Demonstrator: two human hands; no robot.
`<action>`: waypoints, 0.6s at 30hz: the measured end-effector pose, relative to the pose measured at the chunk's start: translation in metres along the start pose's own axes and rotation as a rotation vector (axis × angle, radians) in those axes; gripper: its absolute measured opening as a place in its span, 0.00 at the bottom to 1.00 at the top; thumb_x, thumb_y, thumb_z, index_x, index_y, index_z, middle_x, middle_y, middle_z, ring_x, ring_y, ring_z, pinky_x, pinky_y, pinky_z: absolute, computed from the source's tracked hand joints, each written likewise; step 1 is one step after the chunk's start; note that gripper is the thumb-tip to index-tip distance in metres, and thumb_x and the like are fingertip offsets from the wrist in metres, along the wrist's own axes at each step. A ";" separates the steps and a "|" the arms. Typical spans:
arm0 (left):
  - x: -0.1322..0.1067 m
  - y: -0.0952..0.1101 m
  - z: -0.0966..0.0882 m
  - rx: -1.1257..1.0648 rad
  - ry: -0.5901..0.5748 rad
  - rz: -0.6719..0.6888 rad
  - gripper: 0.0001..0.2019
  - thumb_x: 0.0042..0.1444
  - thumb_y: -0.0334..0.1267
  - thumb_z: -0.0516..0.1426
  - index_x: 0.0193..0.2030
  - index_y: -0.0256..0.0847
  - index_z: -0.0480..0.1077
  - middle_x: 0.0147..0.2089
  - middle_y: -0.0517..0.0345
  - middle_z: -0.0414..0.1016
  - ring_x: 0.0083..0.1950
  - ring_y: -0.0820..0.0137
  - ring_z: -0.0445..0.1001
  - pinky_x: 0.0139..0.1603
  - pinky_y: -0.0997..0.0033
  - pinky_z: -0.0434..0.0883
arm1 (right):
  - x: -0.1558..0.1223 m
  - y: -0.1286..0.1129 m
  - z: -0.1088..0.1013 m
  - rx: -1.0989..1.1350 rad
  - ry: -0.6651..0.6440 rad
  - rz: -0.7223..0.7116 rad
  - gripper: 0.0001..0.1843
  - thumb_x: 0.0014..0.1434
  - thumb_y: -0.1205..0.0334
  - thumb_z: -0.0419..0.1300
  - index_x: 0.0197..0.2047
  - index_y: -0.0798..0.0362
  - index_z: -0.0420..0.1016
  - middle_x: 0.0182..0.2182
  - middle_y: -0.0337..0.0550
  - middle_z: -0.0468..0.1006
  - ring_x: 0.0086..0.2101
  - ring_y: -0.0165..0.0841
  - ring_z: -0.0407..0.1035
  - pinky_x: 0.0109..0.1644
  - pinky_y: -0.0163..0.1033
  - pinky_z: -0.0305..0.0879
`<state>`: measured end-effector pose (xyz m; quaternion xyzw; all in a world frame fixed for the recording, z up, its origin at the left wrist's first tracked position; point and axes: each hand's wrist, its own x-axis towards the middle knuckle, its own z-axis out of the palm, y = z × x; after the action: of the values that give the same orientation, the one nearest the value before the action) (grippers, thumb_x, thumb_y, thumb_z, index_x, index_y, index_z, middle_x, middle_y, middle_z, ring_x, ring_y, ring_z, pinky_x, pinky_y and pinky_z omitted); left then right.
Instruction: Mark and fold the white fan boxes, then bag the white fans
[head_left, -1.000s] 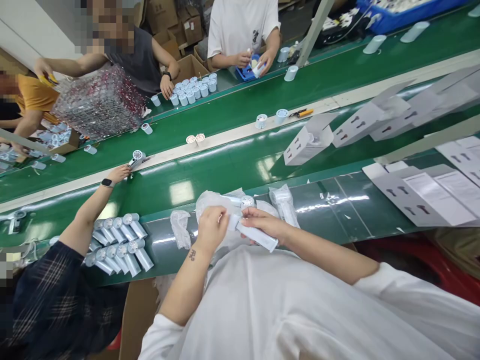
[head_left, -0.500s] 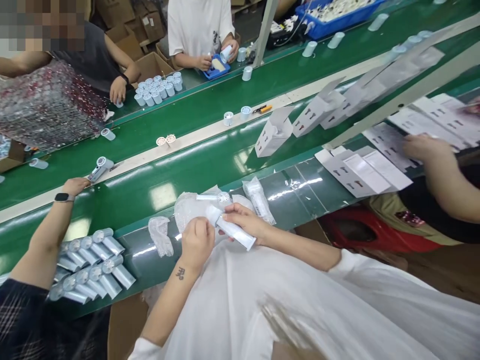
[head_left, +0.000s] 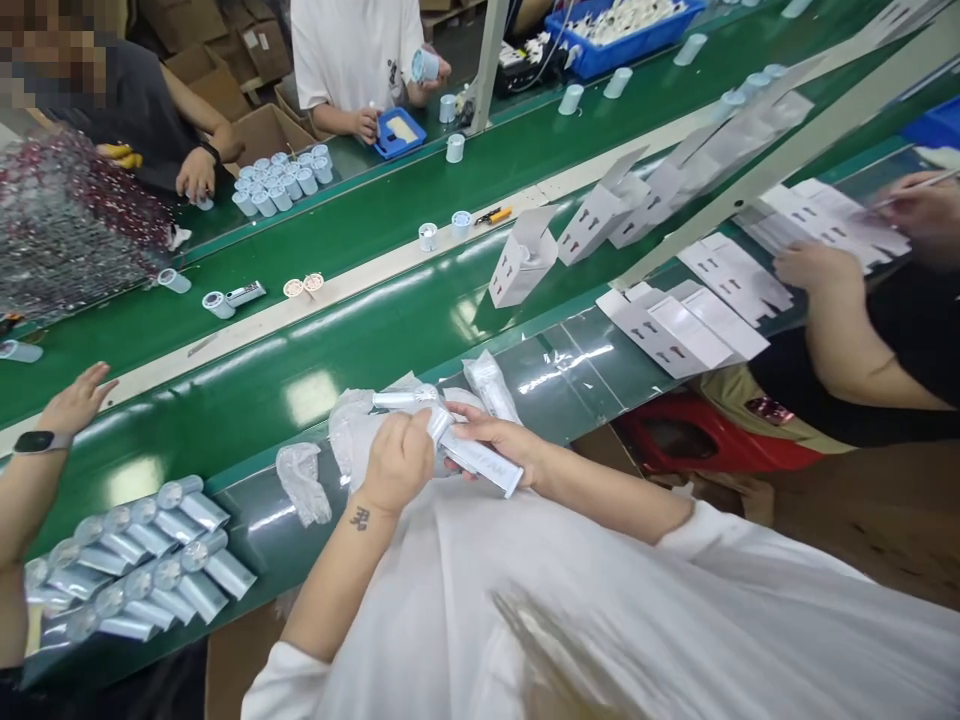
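A pale-blue hand-held device (head_left: 484, 462) with a round head and a flat handle, much like a small handheld fan, lies in my right hand (head_left: 499, 440). The fingers are wrapped round its handle near the head. My left hand (head_left: 401, 455) is closed against the round head; what its fingers pinch is hidden. Just behind my hands, a second such device (head_left: 405, 398) lies on clear plastic wrapping (head_left: 349, 435). A bagged device (head_left: 489, 385) rests to the right of it, and a crumpled plastic bag (head_left: 302, 482) to the left.
Rows of finished-looking devices (head_left: 161, 525) stand at left beside a co-worker's hand (head_left: 75, 405). Beyond runs the green conveyor belt (head_left: 375, 330) with white boxes (head_left: 523, 258). Flat white cartons (head_left: 682, 330) lie right, near another co-worker's hands (head_left: 817, 270). More people work across the belt.
My left hand has come closer over the device's head, and the handle has turned slightly. The left co-worker's hand has let go of a device, now further along the belt, and drawn back left.
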<state>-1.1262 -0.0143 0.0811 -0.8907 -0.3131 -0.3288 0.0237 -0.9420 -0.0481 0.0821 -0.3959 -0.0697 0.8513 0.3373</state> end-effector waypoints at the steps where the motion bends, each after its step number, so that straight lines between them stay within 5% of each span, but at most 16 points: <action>1: -0.002 0.001 0.000 -0.007 -0.017 0.015 0.17 0.58 0.24 0.51 0.55 0.31 0.62 0.35 0.47 0.71 0.39 0.62 0.72 0.41 0.62 0.72 | -0.002 0.000 0.000 -0.006 0.007 -0.023 0.35 0.49 0.62 0.67 0.56 0.46 0.54 0.35 0.39 0.77 0.29 0.38 0.78 0.21 0.36 0.72; 5: -0.024 0.009 -0.004 -0.036 -0.067 0.093 0.19 0.59 0.24 0.52 0.57 0.34 0.61 0.39 0.46 0.71 0.45 0.61 0.73 0.47 0.59 0.72 | -0.012 0.005 0.002 -0.068 0.122 -0.117 0.29 0.48 0.60 0.68 0.51 0.48 0.60 0.34 0.38 0.76 0.29 0.40 0.77 0.22 0.39 0.73; 10: -0.041 0.017 -0.002 0.053 -0.020 -0.262 0.13 0.58 0.23 0.51 0.50 0.34 0.65 0.34 0.51 0.70 0.36 0.67 0.72 0.38 0.68 0.71 | -0.015 0.012 0.010 -0.276 0.238 -0.264 0.25 0.46 0.59 0.70 0.46 0.48 0.65 0.43 0.38 0.73 0.24 0.29 0.73 0.23 0.38 0.72; 12: -0.034 0.017 0.000 0.014 -0.011 -0.301 0.09 0.58 0.24 0.50 0.44 0.37 0.66 0.32 0.53 0.70 0.34 0.68 0.71 0.36 0.69 0.70 | -0.010 0.014 0.013 -0.310 0.258 -0.241 0.26 0.47 0.59 0.69 0.46 0.47 0.63 0.41 0.36 0.72 0.23 0.28 0.72 0.22 0.37 0.72; 18: -0.022 0.022 -0.005 -0.074 -0.119 0.001 0.06 0.58 0.26 0.52 0.37 0.38 0.67 0.30 0.54 0.69 0.33 0.67 0.69 0.36 0.66 0.69 | 0.000 0.013 0.014 -0.048 0.168 0.012 0.26 0.52 0.64 0.62 0.51 0.46 0.56 0.27 0.34 0.73 0.23 0.33 0.73 0.20 0.35 0.70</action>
<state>-1.1298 -0.0448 0.0758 -0.9090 -0.3014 -0.2866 -0.0277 -0.9588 -0.0555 0.0862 -0.4744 -0.0589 0.8151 0.3271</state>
